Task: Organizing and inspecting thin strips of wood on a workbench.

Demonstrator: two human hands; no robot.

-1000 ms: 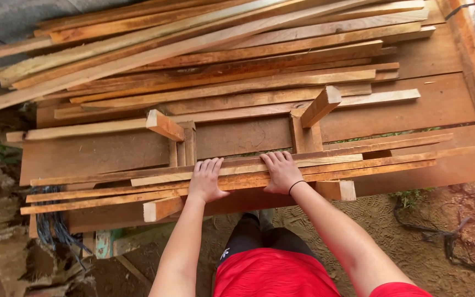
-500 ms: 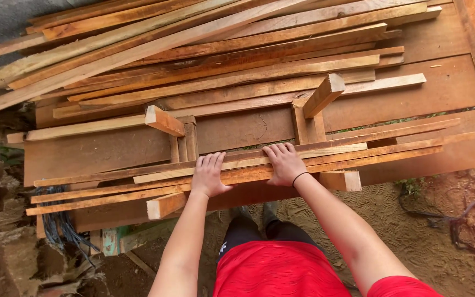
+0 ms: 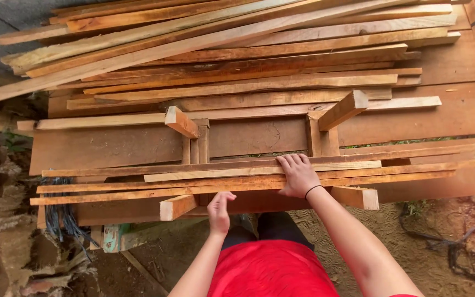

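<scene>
Nearest the camera lies bare sandy ground (image 3: 391, 231), with a red garment just below the arms. Above it a rough wooden bench (image 3: 111, 148) of wide brown planks carries a row of long thin strips (image 3: 138, 187) lying crosswise along its near edge, resting on short wooden blocks (image 3: 176, 206). The left hand (image 3: 219, 210) is just off the near edge of the strips, fingers loosely curled and holding nothing. The right hand (image 3: 299, 175) lies flat, palm down, fingers spread across the strips, pressing on them. Farther back, two upright block jigs (image 3: 325, 129) stand on the bench, and beyond them sprawls a loose pile of long battens (image 3: 237, 49) against a grey wall.
</scene>
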